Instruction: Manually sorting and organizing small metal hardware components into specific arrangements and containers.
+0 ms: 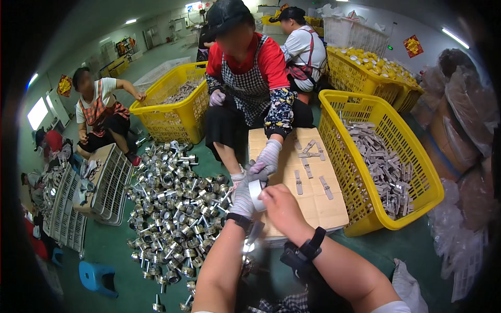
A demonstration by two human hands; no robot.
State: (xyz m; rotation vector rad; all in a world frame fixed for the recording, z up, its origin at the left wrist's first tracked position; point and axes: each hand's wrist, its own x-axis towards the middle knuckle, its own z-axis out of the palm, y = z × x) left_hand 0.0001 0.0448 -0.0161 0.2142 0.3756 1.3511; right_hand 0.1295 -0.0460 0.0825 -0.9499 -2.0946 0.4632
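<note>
White roll (256, 196), long side pointing away, at the left edge of the cardboard (281, 156): my left hand (243, 201) curls round it, right hand (284, 208) pinches.

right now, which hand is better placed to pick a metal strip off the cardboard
Probably your right hand: it lies nearer the metal strips on the cardboard, though it touches the white roll. Your left hand is farther off, left of the roll.

left hand (241, 202): partly hidden by roll (255, 194) | sleeves (392, 308), checked cloth (292, 303), sack (408, 286): cut off by lower edge | metal piece (254, 232): blurred | pieces (181, 92) in left basket (175, 124): too small to tell
</note>
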